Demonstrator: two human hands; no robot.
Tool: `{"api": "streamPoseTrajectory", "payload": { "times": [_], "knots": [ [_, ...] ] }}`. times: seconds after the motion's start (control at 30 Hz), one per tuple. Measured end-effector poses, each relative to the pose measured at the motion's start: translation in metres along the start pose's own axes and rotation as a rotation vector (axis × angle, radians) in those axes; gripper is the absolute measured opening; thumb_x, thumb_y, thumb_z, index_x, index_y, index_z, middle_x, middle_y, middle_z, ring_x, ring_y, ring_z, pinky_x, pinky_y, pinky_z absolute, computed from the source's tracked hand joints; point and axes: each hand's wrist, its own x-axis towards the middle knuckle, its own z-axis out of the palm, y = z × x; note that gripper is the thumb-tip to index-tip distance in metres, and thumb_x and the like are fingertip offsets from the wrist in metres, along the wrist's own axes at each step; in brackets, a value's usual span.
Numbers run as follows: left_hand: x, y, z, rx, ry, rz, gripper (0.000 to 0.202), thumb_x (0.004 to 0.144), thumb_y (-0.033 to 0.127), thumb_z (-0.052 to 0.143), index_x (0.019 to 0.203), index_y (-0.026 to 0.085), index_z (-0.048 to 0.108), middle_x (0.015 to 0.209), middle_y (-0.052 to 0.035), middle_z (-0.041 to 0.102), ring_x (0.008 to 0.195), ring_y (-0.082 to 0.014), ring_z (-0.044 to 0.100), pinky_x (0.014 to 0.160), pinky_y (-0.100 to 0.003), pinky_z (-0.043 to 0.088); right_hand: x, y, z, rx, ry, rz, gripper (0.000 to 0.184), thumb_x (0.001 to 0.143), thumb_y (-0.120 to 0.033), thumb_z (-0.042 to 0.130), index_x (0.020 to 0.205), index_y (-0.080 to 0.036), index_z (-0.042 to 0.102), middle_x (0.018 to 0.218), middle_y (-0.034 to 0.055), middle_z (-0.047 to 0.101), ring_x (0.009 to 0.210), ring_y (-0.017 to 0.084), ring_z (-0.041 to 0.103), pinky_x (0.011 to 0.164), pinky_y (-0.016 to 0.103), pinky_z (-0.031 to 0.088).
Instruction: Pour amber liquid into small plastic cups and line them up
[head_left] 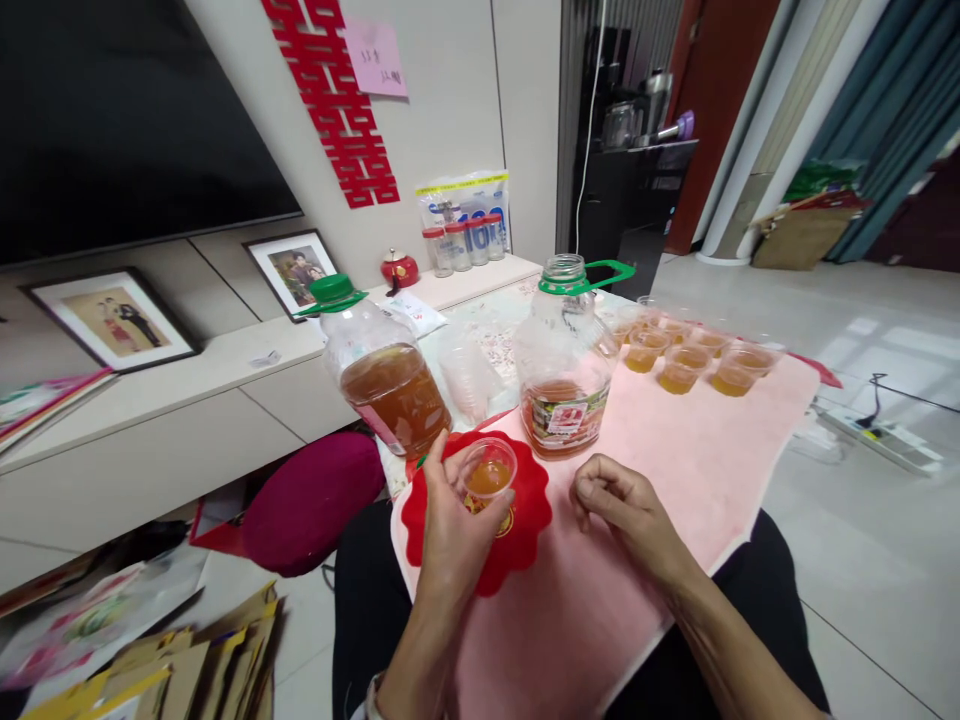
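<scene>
My left hand (454, 525) is closed around a small clear plastic cup (488, 473) holding a little amber liquid, over a red scalloped mat (525, 540). My right hand (619, 505) rests in a loose fist on the pink cloth (675, 470), holding nothing that I can see. Just beyond the hands stands an uncapped plastic jug (564, 365) with a green handle ring and a low level of amber liquid. A second jug (382, 375) with a green cap, about half full, stands to its left.
Several small cups (686, 362) filled with amber liquid are grouped at the far end of the pink cloth. A stack of empty clear cups (469, 378) lies between the jugs. A magenta cushion (311, 505) lies on the floor at left, a power strip (885, 438) at right.
</scene>
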Motion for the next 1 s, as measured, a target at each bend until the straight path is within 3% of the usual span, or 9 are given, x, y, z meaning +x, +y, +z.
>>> {"api": "streamPoseTrajectory", "payload": {
  "times": [0.2,0.27,0.37,0.53,0.7,0.83,1.0],
  "knots": [
    [-0.033,0.004,0.012,-0.011,-0.173,-0.030,0.109,0.069,0.039,0.093,0.158,0.027,0.031,0.135,-0.0132,0.075,0.128,-0.0299,0.076,0.109,-0.048,0.064,-0.008,-0.009,0.004,0.032,-0.033,0.096,0.038,0.102,-0.055,0.072,0.090,-0.019,0.066,0.077,-0.0053,0.066,0.065,0.012,0.063,0.066,0.030,0.057],
    [-0.042,-0.001,0.017,0.005,-0.253,-0.044,0.110,0.068,0.041,0.096,0.157,0.027,0.034,0.137,-0.0145,0.075,0.129,-0.0316,0.076,0.110,-0.048,0.064,-0.013,-0.009,-0.002,0.024,-0.030,0.141,0.037,0.102,-0.054,0.072,0.094,-0.019,0.068,0.080,-0.0045,0.068,0.065,0.012,0.064,0.065,0.030,0.058],
    [-0.050,-0.010,0.026,-0.019,-0.242,-0.047,0.107,0.068,0.043,0.096,0.157,0.026,0.040,0.138,-0.0158,0.075,0.128,-0.0346,0.076,0.107,-0.049,0.067,-0.022,-0.009,-0.016,0.016,-0.016,0.204,0.034,0.102,-0.051,0.073,0.096,-0.018,0.069,0.081,-0.0044,0.068,0.064,0.011,0.063,0.063,0.029,0.058],
    [-0.055,-0.029,0.045,-0.055,-0.398,-0.092,0.107,0.068,0.044,0.095,0.157,0.025,0.038,0.137,-0.0165,0.074,0.127,-0.0328,0.076,0.104,-0.044,0.068,-0.039,-0.007,-0.037,0.033,0.027,0.288,0.034,0.103,-0.050,0.073,0.093,-0.018,0.068,0.076,-0.0060,0.066,0.060,0.010,0.060,0.060,0.026,0.055],
    [-0.068,-0.043,0.069,-0.085,-0.382,-0.018,0.098,0.079,0.042,0.085,0.162,0.028,0.034,0.143,-0.0156,0.070,0.135,-0.0308,0.071,0.108,-0.044,0.065,-0.049,-0.005,-0.050,0.055,0.101,0.327,0.033,0.104,-0.049,0.072,0.095,-0.018,0.068,0.078,-0.0055,0.065,0.060,0.009,0.059,0.058,0.025,0.053],
    [-0.072,-0.048,0.083,-0.084,-0.406,-0.005,0.104,0.078,0.039,0.084,0.165,0.028,0.028,0.154,-0.0201,0.063,0.147,-0.0347,0.063,0.118,-0.051,0.059,-0.052,-0.005,-0.061,0.066,0.176,0.329,0.030,0.104,-0.047,0.072,0.098,-0.018,0.068,0.081,-0.0050,0.066,0.060,0.009,0.059,0.057,0.025,0.053],
    [-0.073,-0.059,0.090,-0.096,-0.406,-0.026,0.106,0.078,0.037,0.086,0.165,0.025,0.027,0.158,-0.0239,0.057,0.152,-0.0381,0.058,0.127,-0.059,0.050,-0.048,-0.017,-0.092,0.065,0.320,0.273,0.028,0.104,-0.045,0.073,0.103,-0.018,0.069,0.086,-0.0034,0.069,0.064,0.010,0.062,0.059,0.025,0.056]
  ]
}}
